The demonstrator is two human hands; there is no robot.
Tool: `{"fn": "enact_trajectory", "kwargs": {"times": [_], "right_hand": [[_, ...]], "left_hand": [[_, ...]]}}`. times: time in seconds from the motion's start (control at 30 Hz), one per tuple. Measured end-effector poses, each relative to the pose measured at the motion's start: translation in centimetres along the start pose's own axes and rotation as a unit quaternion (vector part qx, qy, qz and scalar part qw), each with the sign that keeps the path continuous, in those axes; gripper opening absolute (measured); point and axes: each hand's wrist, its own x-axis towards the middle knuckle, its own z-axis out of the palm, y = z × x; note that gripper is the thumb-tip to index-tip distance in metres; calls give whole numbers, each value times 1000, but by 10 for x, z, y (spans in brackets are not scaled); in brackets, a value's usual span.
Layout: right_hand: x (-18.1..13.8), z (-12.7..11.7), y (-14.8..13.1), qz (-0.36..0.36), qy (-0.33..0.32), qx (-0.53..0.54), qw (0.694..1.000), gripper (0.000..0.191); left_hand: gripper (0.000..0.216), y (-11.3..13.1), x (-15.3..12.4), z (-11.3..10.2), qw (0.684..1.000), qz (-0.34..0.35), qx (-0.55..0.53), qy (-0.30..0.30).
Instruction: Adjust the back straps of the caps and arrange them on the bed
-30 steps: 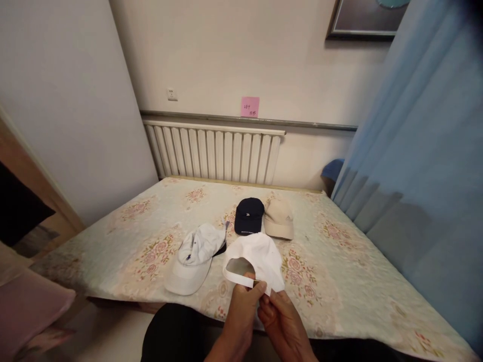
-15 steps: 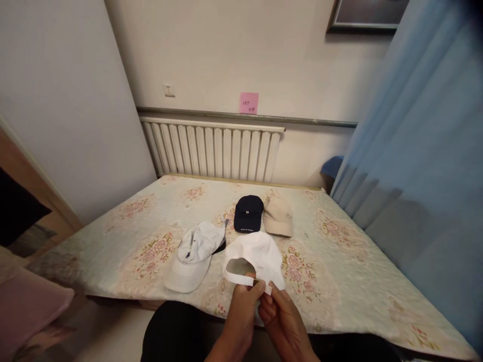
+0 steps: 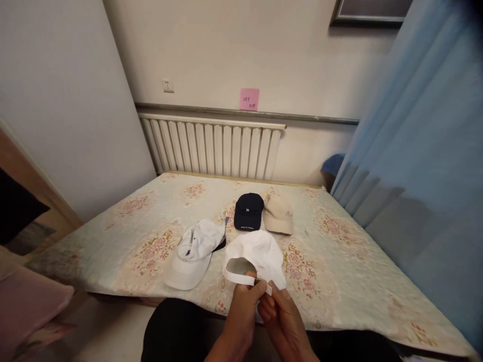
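A white baseball cap (image 3: pixel 264 251) is held over the near edge of the bed, its back opening and adjusting strap turned toward me. My left hand (image 3: pixel 244 304) pinches the strap beside its buckle. My right hand (image 3: pixel 279 309) grips the strap's free end close to the left fingertips. Left of it lies a second white cap (image 3: pixel 192 256) with a small dark emblem, brim toward me. Just beyond the held cap rest a navy cap (image 3: pixel 248 211) and a beige cap (image 3: pixel 278 215), side by side and touching or nearly so.
The caps lie on a bed with a floral cover (image 3: pixel 339 271). A white radiator (image 3: pixel 215 148) stands behind it against the wall. Blue curtain (image 3: pixel 411 191) hangs along the right side. Pink fabric (image 3: pixel 33 306) shows at lower left, and a pink note (image 3: pixel 249 99) is on the wall.
Almost nothing differs. The view has tilted down very slightly, and both hands keep the same hold on the white cap's strap.
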Motion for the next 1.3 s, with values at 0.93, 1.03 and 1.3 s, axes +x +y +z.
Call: {"fn": "enact_trajectory", "kwargs": {"times": [0.93, 1.03, 1.3], "right_hand": [[-7, 11, -4, -31, 38, -76, 996, 14], [-7, 10, -3, -24, 33, -76, 996, 10], [-5, 7, -4, -7, 18, -60, 998, 18]], "left_hand": [[19, 10, -13, -13, 745, 362, 560, -18], [15, 10, -10, -13, 743, 340, 576, -21], [12, 19, -6, -18, 802, 320, 498, -74]]}}
